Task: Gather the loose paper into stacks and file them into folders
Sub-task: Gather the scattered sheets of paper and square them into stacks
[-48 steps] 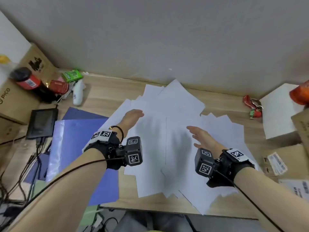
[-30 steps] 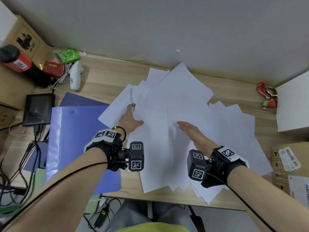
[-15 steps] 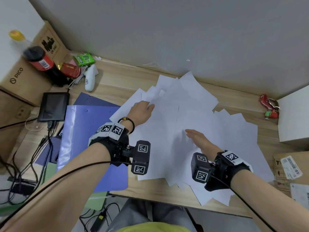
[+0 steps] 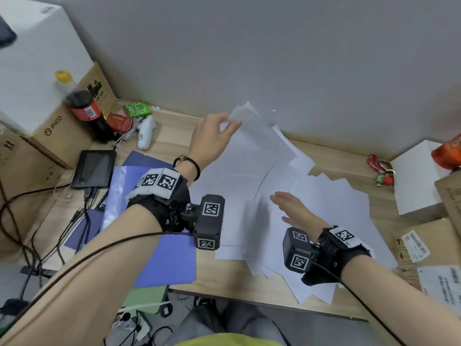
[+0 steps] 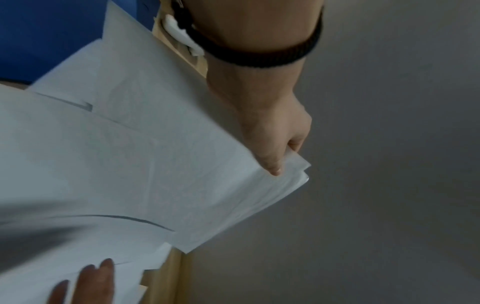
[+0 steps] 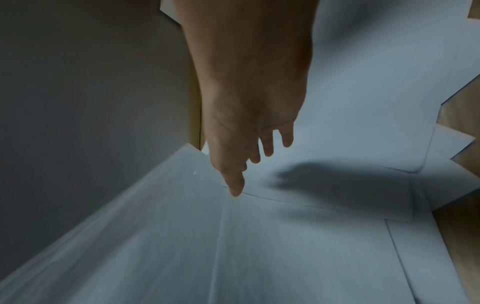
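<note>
loose paper [image 4: 331, 203] covers our desk; our left hand [image 4: 212, 136] pinches several sheets' far corners, right hand [image 4: 294, 208] flat, released. unaligned sheets could slide out.

office or lab desk pushed against a plain grey wall [image 4: 249, 46]. wooden desk [image 4: 224, 288] covered in loose white paper [image 4: 324, 196], blue folders [image 4: 164, 260] at left, small dark tablet [image 4: 93, 168] with cables, pico-branded cardboard box [image 4: 62, 131] upper left, white controller [image 4: 146, 133], labelled shipping boxes [image 4: 424, 243] at right edge.
</note>
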Demonstrator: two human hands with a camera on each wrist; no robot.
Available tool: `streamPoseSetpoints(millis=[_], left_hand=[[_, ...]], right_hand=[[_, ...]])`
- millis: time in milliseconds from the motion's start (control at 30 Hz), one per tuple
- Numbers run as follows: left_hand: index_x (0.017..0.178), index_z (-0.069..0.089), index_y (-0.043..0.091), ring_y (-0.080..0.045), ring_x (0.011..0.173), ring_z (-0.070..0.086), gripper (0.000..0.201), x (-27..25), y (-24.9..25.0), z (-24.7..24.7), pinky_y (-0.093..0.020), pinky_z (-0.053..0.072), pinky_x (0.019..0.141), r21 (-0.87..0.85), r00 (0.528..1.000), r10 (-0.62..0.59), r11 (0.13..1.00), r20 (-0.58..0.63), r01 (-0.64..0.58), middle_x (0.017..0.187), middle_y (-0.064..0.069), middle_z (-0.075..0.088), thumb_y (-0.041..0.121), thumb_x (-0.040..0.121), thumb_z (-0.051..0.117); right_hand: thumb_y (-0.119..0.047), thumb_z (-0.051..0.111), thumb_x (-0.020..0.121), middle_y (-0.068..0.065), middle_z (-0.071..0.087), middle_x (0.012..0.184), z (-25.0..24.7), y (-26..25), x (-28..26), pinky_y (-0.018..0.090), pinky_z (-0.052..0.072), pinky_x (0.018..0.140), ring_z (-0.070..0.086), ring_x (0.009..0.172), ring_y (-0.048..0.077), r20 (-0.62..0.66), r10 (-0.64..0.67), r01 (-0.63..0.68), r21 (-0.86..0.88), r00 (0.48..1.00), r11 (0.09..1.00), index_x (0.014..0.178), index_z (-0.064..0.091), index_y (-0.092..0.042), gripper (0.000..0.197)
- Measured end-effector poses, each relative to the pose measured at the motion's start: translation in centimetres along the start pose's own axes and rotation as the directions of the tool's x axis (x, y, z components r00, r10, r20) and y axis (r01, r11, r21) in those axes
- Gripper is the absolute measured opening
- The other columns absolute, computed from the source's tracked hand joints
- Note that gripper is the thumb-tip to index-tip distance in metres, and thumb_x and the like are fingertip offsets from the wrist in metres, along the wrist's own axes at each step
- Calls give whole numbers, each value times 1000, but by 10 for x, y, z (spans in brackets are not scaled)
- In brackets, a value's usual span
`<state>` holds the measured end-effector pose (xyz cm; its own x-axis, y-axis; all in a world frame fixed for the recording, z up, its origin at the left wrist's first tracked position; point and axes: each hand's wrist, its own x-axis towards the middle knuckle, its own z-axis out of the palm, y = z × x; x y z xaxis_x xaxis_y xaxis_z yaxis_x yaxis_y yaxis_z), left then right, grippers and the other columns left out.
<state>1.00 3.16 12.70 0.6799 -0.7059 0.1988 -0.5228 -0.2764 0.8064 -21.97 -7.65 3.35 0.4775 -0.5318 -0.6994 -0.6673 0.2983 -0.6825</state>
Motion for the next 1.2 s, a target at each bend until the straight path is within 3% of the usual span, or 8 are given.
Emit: streamPoseSetpoints(millis=[167, 233, 333, 567, 667, 767, 1000, 1200], left_hand=[[115, 63, 15, -9, 113, 57, 37, 15, 19, -31, -31, 43, 101, -336, 966, -121, 941, -226, 39, 120, 3, 63, 43, 95, 50], [103, 58, 22, 0, 103, 53, 13, 15, 22, -37, -15, 35, 92, -462, 919, -237, 884, -316, 69, 112, 9, 56, 32, 98, 50], [96, 55, 19, -12, 93, 59, 4, 5, 10, -34, -20, 46, 83, -606, 872, -342, 793, -350, 68, 103, 0, 61, 15, 96, 54], [121, 54, 18, -19, 88, 65, 32, -51, -51, 10, -33, 58, 65, -667, 832, -496, 536, 249, 518, 106, 0, 65, 6, 92, 60], [127, 52, 9, -20, 88, 64, 43, -74, -84, 16, -30, 56, 62, -426, 751, -460, 626, 475, 653, 109, -8, 65, 0, 87, 65], [126, 50, 24, -21, 103, 64, 55, -89, -99, 18, -36, 53, 85, -290, 674, -458, 657, 579, 696, 117, -3, 66, 15, 79, 77], [119, 63, 19, -19, 106, 67, 39, -62, -60, 15, -36, 54, 92, -515, 849, -279, 696, 448, 500, 115, 1, 70, 28, 83, 75], [107, 69, 10, -22, 101, 69, 25, -32, -12, -12, -34, 55, 90, -677, 939, -185, 654, 290, 338, 110, -8, 73, 17, 83, 73]], right_hand=[[-65, 76, 59, -4, 53, 130, 0, -11, -17, 38, 46, 99, 51, 122, 17, 82, -53, 41, 144, 995, 989, 132, 47, -26, 87], [-69, 78, 51, -3, 54, 128, 2, -18, -25, 39, 48, 99, 54, 118, 15, 113, -98, 72, 210, 989, 975, 117, 53, -33, 80], [-68, 78, 53, -3, 55, 130, 7, -31, -33, 42, 43, 105, 53, 121, 15, 122, -215, 165, 331, 969, 929, 120, 51, -32, 80], [-24, 74, 78, 21, 54, 132, 9, -38, -7, 39, 50, 81, 61, 106, 30, -218, -97, 199, 516, 971, 833, 144, 32, -4, 81], [-12, 63, 84, 21, 44, 142, 7, -13, 2, 47, 44, 95, 50, 123, 37, -312, -23, 146, 374, 950, 916, 148, 23, -5, 76], [-12, 60, 88, 16, 53, 133, 10, 8, -9, 50, 43, 103, 53, 119, 35, -275, -30, 104, 258, 961, 960, 142, 35, -5, 60], [-10, 64, 90, 5, 70, 107, 14, -18, -37, 38, 50, 90, 66, 99, 24, -159, -232, 269, 275, 960, 923, 123, 57, -9, 33], [-15, 69, 86, 3, 66, 126, -1, -63, -67, 35, 42, 102, 60, 119, 20, -131, -457, 471, 374, 880, 799, 130, 55, -14, 46]])
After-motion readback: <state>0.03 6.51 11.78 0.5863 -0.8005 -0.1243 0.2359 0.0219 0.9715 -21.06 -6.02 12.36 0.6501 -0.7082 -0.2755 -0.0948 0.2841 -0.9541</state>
